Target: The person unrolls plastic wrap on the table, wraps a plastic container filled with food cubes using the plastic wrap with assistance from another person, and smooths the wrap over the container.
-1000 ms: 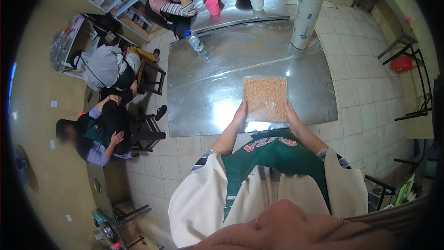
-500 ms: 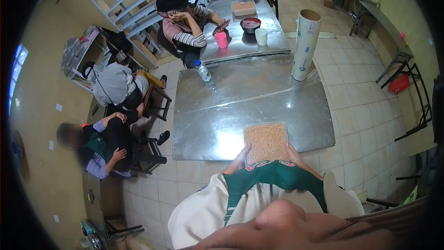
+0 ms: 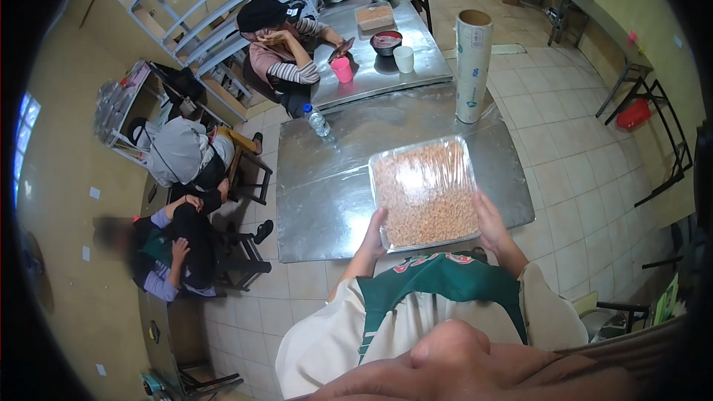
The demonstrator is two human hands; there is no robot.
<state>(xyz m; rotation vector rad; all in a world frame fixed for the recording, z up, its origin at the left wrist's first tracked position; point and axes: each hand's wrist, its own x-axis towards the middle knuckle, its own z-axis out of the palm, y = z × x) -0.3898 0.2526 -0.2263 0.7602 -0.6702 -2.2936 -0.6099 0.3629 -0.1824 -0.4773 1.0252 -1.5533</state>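
A rectangular tray (image 3: 373, 178) of small tan pieces (image 3: 432, 217) is lifted above the near part of the steel table. Shiny clear film stretches over its top and catches the light. My left hand (image 3: 372, 235) grips the tray's lower left edge, and my right hand (image 3: 492, 224) grips its right edge. The tray tilts, with its top face turned towards me. Fingers beneath the tray are hidden. What the tan pieces are, I cannot tell.
On the steel table (image 3: 327, 193) stand a large film roll (image 3: 472, 67) and a water bottle (image 3: 316, 121). A person at the table behind holds a phone near a pink cup (image 3: 342, 70), a white cup (image 3: 403, 59) and a bowl (image 3: 385, 44). Two people sit at the left.
Both hands have raised the tray from low at the table's near edge and tipped it up towards me. It looks larger, and its film now shows glare. The camera view has shifted slightly.
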